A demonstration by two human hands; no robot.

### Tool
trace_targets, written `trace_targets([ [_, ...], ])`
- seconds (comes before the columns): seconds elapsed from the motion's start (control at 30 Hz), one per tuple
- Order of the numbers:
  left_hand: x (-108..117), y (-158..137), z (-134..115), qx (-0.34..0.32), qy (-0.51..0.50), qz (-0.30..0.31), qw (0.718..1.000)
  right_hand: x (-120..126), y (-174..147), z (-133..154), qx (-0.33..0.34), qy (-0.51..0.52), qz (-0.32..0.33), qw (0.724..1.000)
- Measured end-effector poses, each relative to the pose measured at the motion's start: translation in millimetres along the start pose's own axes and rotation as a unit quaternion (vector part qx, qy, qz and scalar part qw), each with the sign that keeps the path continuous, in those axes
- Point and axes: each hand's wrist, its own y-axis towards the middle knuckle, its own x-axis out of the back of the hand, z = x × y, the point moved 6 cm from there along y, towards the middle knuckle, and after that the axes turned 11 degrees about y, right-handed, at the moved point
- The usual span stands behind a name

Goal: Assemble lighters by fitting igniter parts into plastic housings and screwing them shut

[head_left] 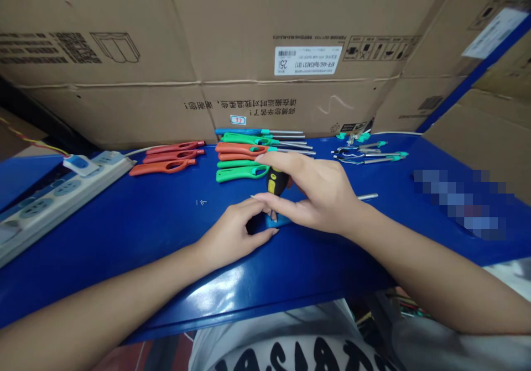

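Note:
A black and yellow screwdriver (272, 183) stands nearly upright in my right hand (321, 191), its handle gripped between thumb and fingers. Its tip points down at a blue utility lighter (280, 220) lying on the table. My left hand (230, 235) is closed around the lighter's near end, fingers and thumb on either side of it. Most of the lighter's body is covered by my hands; a metal tube (368, 197) shows beyond my right wrist, apparently in line with it. Several small screws (201, 202) lie left of my hands.
Behind my hands, green, orange and blue lighters (243, 172) lie in a row. Red and orange handle shells (166, 166) lie to their left. Inner lighter parts with wires (369, 158) are at the back right. A power strip (62, 194) borders the left; cardboard (232, 39) walls the back.

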Motion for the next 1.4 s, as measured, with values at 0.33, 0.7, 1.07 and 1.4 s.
trace_targets([
  [0.33,1.3,0.6,-2.8,0.004,-0.024,0.016,1.000,3.2,0.0,-9.2,-0.046,-0.004,-0.010,0.999],
  [0.7,-0.6,1.5,-0.2,0.013,-0.030,0.028,0.999,1.5,2.8,-20.7,-0.077,0.108,0.069,0.989],
  [1.07,1.4,2.1,-1.6,0.012,-0.033,0.026,0.999,-2.6,-0.4,-12.8,-0.077,0.088,0.026,0.993],
  [1.4,0.5,2.5,-2.0,0.012,-0.039,0.031,0.999,-1.8,-1.1,-12.3,-0.107,0.158,0.033,0.981],
])
